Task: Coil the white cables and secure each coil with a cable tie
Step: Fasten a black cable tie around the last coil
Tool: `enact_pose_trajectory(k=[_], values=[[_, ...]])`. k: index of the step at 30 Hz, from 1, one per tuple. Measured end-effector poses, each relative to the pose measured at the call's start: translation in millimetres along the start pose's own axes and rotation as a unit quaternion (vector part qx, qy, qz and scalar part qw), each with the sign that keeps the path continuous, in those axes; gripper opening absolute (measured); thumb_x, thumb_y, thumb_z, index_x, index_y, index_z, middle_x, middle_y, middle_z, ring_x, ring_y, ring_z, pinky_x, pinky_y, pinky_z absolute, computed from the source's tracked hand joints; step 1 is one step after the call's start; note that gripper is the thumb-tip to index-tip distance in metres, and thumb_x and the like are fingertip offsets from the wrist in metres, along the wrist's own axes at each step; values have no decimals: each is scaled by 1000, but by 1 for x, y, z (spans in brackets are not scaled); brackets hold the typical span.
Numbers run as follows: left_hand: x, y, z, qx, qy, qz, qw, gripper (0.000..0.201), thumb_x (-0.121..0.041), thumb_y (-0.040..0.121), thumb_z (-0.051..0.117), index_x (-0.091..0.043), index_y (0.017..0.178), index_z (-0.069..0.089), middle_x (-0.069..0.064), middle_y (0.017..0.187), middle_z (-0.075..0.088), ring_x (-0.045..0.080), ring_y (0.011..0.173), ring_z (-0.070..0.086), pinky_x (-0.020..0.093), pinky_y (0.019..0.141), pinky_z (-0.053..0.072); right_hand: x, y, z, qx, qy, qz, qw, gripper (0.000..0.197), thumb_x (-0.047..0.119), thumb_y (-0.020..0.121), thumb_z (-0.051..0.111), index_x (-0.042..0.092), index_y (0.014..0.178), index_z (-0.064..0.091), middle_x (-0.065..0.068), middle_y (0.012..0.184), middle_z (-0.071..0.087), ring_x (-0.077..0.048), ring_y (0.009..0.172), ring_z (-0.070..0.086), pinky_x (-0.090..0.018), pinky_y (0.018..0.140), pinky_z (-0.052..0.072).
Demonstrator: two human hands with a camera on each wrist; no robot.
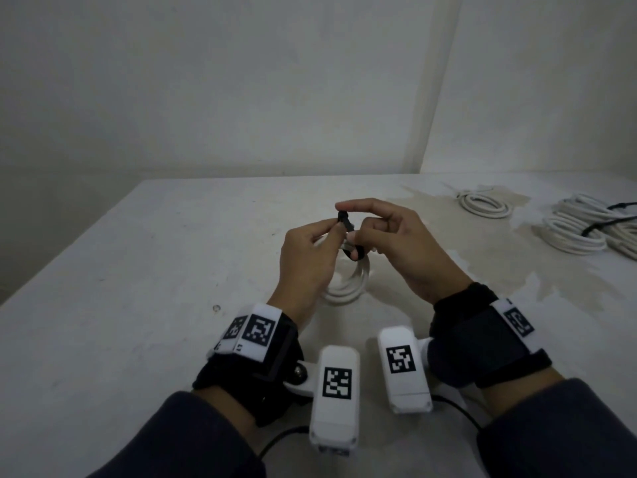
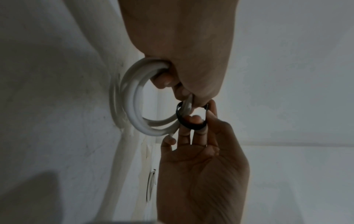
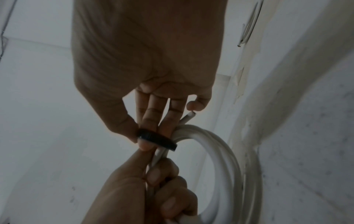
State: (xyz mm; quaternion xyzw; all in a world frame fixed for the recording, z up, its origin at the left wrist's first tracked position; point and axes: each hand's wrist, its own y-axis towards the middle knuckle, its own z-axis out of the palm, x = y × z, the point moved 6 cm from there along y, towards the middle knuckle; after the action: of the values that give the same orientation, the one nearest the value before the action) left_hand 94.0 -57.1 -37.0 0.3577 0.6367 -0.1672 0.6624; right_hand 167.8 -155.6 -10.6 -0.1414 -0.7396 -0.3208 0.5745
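Note:
Above the middle of the table both hands hold one white cable coil. My left hand grips the coil's bundled strands in curled fingers, as the left wrist view shows on the coil. A black cable tie is looped around the strands. My right hand pinches the tie between thumb and index, with two fingers inside the loop. A cut cable end sticks out by the right little finger. The coil hangs below the hands.
At the back right lies a loose white coil. Further right is a heap of white coils bound with black ties. A stained patch spreads over the right of the table. Walls close off the back and right.

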Motion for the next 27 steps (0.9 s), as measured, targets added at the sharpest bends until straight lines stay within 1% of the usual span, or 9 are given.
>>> enact_pose_trajectory(k=[2,7,10,11,15,18,20,23,27], values=[[-1,0,0,2,3,5,1000,23,-20,91,60,-30,73,71,-22,57,64,-11,56,56,24,62,41,0,0,0,0,1,0,1000,34,-9,86,57,6,115,65,-7,55,59,-14,56,58,-10,60,43],[0,0,0,-1,-4,-1,1000,18,-20,92,59,-28,81,72,-24,56,63,-12,57,56,20,59,40,0,0,1,2,0,-5,1000,32,-8,88,56,4,116,63,-8,57,59,-14,57,59,-10,57,43],[0,0,-1,-5,-3,9,1000,17,-20,92,59,-24,84,74,-13,61,65,-10,55,55,20,58,38,1,0,1,2,3,-8,1000,29,-8,89,55,2,115,62,-13,60,60,-12,56,59,-10,56,43],[-1,0,-1,-4,0,16,1000,19,-20,92,59,-23,81,74,-9,62,66,-9,55,54,21,57,37,1,0,1,1,4,-9,1000,27,-8,89,55,1,114,62,-15,62,60,-12,56,59,-11,56,43],[-2,0,1,13,8,31,999,24,-19,92,58,-22,71,70,-16,52,59,-6,53,52,20,56,35,0,1,-1,-14,6,-19,1000,20,-5,90,57,2,108,63,-18,65,60,-14,57,61,-12,59,45],[-1,2,3,24,14,44,999,18,-20,93,58,-17,84,74,-17,54,61,-7,55,54,18,57,37,0,1,-4,-39,5,-31,999,14,-3,90,58,3,101,64,-15,60,61,-13,56,61,-11,58,44],[-1,3,4,29,20,53,998,17,-19,93,58,-21,90,74,-18,57,62,-7,56,54,19,60,39,0,1,-5,-56,7,-41,998,11,-5,90,58,2,95,65,-12,60,63,-12,54,61,-11,56,44],[-2,3,7,47,29,63,996,18,-18,94,56,-22,89,73,-16,68,65,-6,58,55,21,62,40,0,1,-10,-82,19,-50,995,15,-6,90,58,6,83,65,-8,64,66,-10,57,63,-15,58,49],[-2,2,9,55,22,43,997,19,-20,96,54,-19,88,71,-15,68,63,-10,55,54,11,52,35,-2,3,-12,-96,20,-50,994,14,-2,90,60,8,84,66,-6,69,68,-8,63,66,-16,63,51]])
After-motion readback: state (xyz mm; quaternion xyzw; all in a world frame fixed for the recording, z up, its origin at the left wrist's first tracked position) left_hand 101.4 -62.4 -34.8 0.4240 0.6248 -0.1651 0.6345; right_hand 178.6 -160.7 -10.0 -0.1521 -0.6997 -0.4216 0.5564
